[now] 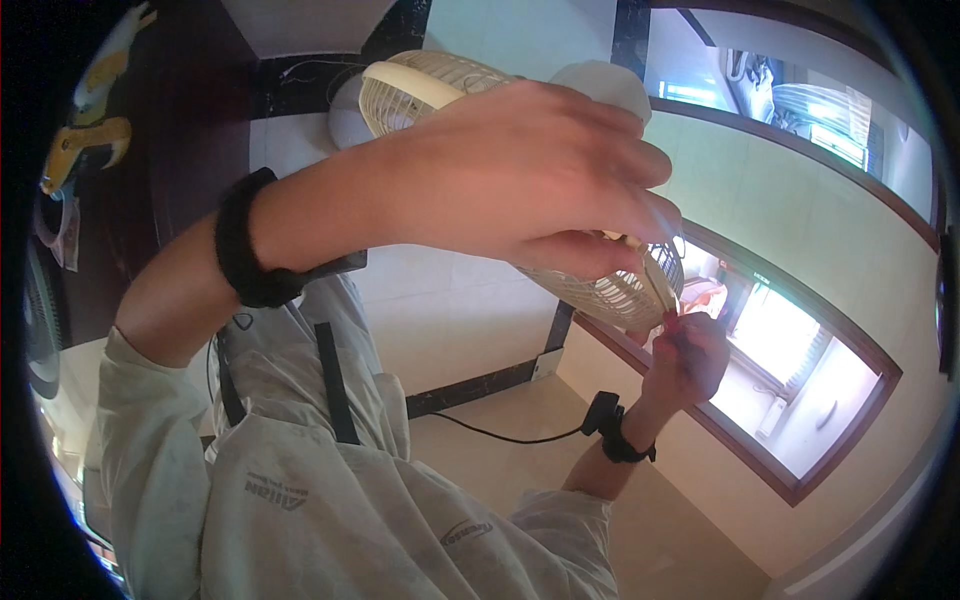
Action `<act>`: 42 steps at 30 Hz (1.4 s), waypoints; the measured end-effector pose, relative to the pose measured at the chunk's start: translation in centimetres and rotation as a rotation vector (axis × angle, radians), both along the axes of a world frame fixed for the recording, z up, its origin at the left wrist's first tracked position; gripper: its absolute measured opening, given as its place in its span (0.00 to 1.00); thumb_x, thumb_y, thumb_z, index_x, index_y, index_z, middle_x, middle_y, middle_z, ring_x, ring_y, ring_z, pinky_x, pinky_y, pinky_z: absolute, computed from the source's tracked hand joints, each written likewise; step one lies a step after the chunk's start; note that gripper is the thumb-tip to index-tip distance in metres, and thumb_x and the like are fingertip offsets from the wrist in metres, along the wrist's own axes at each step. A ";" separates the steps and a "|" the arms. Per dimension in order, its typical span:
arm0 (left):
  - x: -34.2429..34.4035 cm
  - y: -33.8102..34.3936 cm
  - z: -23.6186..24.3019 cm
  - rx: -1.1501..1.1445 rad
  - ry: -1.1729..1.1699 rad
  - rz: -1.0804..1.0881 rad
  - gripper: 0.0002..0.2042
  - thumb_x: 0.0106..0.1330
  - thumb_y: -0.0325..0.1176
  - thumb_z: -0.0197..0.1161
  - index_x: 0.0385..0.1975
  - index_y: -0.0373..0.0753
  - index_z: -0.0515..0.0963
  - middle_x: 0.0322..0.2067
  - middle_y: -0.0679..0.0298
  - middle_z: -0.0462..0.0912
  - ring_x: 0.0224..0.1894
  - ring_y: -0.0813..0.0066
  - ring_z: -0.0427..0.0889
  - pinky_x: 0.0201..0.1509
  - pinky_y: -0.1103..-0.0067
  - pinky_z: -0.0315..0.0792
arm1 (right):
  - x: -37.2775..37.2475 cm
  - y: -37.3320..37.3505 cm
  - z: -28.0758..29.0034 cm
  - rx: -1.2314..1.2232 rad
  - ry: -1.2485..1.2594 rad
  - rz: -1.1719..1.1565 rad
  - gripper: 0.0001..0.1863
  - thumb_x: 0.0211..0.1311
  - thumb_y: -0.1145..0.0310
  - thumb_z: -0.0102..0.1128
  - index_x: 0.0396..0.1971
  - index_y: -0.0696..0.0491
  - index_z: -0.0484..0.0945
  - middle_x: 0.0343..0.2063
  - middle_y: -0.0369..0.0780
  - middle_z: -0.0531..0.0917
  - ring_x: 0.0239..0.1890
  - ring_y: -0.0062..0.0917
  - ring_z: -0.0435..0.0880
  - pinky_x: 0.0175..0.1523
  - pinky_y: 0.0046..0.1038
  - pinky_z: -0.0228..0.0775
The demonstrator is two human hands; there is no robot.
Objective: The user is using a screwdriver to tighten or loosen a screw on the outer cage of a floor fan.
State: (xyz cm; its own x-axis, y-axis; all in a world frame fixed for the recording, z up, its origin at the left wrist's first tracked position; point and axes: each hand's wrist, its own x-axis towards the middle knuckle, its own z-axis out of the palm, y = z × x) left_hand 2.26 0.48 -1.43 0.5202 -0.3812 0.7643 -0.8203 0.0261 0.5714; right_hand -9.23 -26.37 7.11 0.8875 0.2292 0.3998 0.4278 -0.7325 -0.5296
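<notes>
One cream fan cage [590, 295], its rim pinched by the left hand [535, 170]; right hand [690, 362] fingers curled, hold unclear

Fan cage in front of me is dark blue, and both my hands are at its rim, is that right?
Not quite: the fan cage is cream, not dark blue, as the head view shows. Your left hand and right hand are both at its rim.
</notes>
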 end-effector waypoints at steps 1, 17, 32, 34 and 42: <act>0.0 0.0 0.1 0.000 -0.001 0.001 0.11 0.55 0.40 0.67 0.31 0.42 0.76 0.31 0.64 0.74 0.34 0.64 0.76 0.36 0.70 0.73 | 0.1 0.0 0.1 0.000 -0.001 0.001 0.16 0.57 0.65 0.69 0.36 0.58 0.74 0.28 0.42 0.79 0.30 0.26 0.76 0.35 0.24 0.69; 0.7 -0.2 -0.4 -0.073 -0.010 0.006 0.10 0.55 0.39 0.67 0.30 0.44 0.75 0.35 0.65 0.70 0.37 0.68 0.75 0.38 0.73 0.72 | 0.9 2.0 1.2 0.155 0.235 -0.233 0.18 0.72 0.57 0.48 0.38 0.60 0.72 0.09 0.34 0.71 0.08 0.13 0.62 0.15 0.15 0.48; 0.4 -0.4 -1.2 -0.054 0.013 -0.001 0.10 0.55 0.39 0.67 0.30 0.43 0.74 0.34 0.64 0.68 0.37 0.67 0.75 0.38 0.71 0.72 | 0.3 0.0 0.9 0.168 0.245 -0.192 0.14 0.62 0.69 0.63 0.44 0.58 0.72 0.34 0.38 0.74 0.30 0.21 0.74 0.34 0.20 0.68; 0.3 0.0 -1.1 -0.049 0.021 0.004 0.10 0.55 0.39 0.67 0.30 0.43 0.74 0.34 0.64 0.68 0.37 0.67 0.75 0.38 0.71 0.72 | 0.8 0.2 0.8 0.066 0.104 -0.126 0.13 0.60 0.72 0.65 0.42 0.59 0.76 0.36 0.38 0.74 0.32 0.22 0.75 0.37 0.21 0.69; 0.1 0.5 -1.4 -0.047 0.006 0.012 0.10 0.56 0.39 0.67 0.30 0.43 0.74 0.34 0.64 0.68 0.37 0.67 0.75 0.38 0.71 0.72 | 0.5 0.4 1.2 -0.072 0.040 -0.225 0.16 0.45 0.70 0.76 0.34 0.59 0.84 0.27 0.39 0.81 0.29 0.22 0.77 0.33 0.20 0.67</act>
State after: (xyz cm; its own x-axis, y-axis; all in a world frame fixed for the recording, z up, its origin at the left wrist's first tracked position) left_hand 2.34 0.96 -2.82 0.5295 -0.3383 0.7779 -0.8171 0.0431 0.5749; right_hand -8.75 -25.93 8.31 0.9342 0.0507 0.3532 0.2293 -0.8436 -0.4856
